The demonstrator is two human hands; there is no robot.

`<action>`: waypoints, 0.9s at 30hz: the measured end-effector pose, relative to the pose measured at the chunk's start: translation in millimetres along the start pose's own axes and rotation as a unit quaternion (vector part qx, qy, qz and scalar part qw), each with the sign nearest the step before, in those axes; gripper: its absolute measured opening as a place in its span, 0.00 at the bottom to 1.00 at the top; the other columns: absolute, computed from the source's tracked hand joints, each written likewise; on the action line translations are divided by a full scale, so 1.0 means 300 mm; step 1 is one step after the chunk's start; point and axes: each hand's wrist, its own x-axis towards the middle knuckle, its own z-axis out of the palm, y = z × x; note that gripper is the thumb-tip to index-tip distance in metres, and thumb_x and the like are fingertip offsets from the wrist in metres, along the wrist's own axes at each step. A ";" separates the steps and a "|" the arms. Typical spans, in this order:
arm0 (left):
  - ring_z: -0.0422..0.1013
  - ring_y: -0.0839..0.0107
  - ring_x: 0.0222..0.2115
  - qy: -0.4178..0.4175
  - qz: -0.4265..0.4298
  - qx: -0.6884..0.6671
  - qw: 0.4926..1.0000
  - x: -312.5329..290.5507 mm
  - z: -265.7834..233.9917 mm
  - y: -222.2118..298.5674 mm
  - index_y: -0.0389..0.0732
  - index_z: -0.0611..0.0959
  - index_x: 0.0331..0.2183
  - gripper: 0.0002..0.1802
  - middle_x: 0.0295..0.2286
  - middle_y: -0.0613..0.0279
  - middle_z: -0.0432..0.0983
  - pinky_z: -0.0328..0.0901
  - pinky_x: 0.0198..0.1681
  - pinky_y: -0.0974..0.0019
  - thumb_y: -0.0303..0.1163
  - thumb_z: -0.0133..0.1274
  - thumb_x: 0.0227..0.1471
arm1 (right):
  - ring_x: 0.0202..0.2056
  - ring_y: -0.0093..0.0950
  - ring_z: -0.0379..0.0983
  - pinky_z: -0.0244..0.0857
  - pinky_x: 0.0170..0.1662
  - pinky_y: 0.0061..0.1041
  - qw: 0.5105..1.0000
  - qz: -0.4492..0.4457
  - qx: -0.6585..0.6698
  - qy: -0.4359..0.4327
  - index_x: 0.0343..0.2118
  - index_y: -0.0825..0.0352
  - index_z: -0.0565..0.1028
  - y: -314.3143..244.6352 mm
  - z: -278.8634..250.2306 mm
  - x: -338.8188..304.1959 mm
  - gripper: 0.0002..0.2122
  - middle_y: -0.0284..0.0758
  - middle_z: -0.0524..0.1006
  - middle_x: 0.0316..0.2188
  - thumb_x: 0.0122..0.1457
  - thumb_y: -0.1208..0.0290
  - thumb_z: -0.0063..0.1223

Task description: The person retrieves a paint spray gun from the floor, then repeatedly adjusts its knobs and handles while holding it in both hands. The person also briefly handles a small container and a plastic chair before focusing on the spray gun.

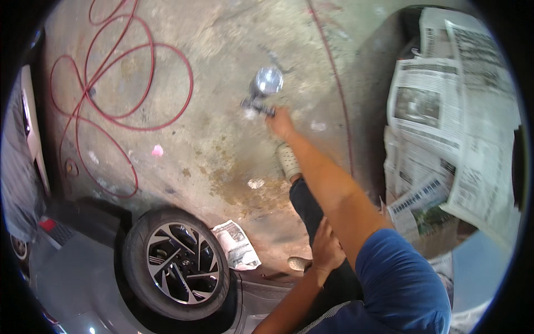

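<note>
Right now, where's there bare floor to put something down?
Bare floor lies between the looped red hose and what looks like a spray gun in the right hand; another patch lies between its cup and the straighter hose. It's crowded lower left, around the wheel and newspaper sheet, and along the right, where newspapers spread.

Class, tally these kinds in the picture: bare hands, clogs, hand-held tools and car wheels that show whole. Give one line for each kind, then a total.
Left hand and right hand: 2
Pale clogs: 2
Tool with a round, silvery part, in the right hand: 1
Car wheel showing whole: 1
Total: 6
</note>
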 end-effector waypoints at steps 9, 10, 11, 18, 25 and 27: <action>0.66 0.40 0.54 -0.004 0.160 0.472 0.867 -0.418 -0.057 -0.039 0.33 0.79 0.48 0.20 0.51 0.38 0.71 0.62 0.59 0.46 0.38 0.53 0.60 | 0.55 0.49 0.71 0.65 0.59 0.39 0.977 -0.125 0.058 -0.163 0.50 0.74 0.76 -0.439 -0.679 -1.023 0.21 0.50 0.72 0.58 0.55 0.66 0.60; 0.66 0.40 0.54 -0.017 0.168 0.494 0.853 -0.507 -0.110 -0.074 0.33 0.79 0.47 0.20 0.52 0.38 0.71 0.62 0.59 0.46 0.38 0.52 0.61 | 0.55 0.49 0.71 0.65 0.58 0.39 0.974 -0.156 0.045 -0.157 0.51 0.74 0.75 -0.452 -0.739 -1.126 0.22 0.51 0.73 0.56 0.56 0.64 0.59; 0.67 0.40 0.53 -0.024 0.144 0.512 0.847 -0.592 -0.155 -0.065 0.34 0.80 0.47 0.19 0.51 0.38 0.72 0.63 0.58 0.47 0.38 0.52 0.61 | 0.56 0.50 0.70 0.66 0.58 0.39 0.970 -0.190 0.032 -0.151 0.53 0.74 0.74 -0.452 -0.788 -1.226 0.23 0.52 0.74 0.54 0.57 0.63 0.58; 0.72 0.41 0.47 -0.048 0.040 0.625 0.778 -1.106 -0.861 -0.279 0.33 0.83 0.42 0.22 0.42 0.40 0.78 0.65 0.55 0.48 0.44 0.53 0.58 | 0.18 0.25 0.73 0.69 0.26 0.27 0.939 0.083 0.261 -0.208 0.55 0.63 0.73 -0.560 -1.138 -2.045 0.24 0.37 0.79 0.25 0.60 0.56 0.61; 0.77 0.41 0.42 -0.266 0.004 0.872 0.410 -1.319 -1.244 -0.022 0.39 0.86 0.42 0.23 0.37 0.37 0.81 0.69 0.50 0.43 0.45 0.44 0.59 | 0.19 0.24 0.71 0.68 0.25 0.27 0.917 0.150 0.368 -0.039 0.54 0.62 0.75 -0.283 -1.287 -2.771 0.23 0.35 0.76 0.22 0.62 0.52 0.58; 0.78 0.42 0.42 -0.300 0.010 0.899 0.319 -1.295 -1.248 0.035 0.40 0.85 0.43 0.22 0.38 0.37 0.81 0.69 0.48 0.42 0.44 0.44 0.59 | 0.18 0.24 0.70 0.67 0.24 0.27 0.895 0.187 0.402 0.052 0.48 0.64 0.77 -0.154 -1.281 -2.958 0.20 0.33 0.74 0.21 0.61 0.53 0.58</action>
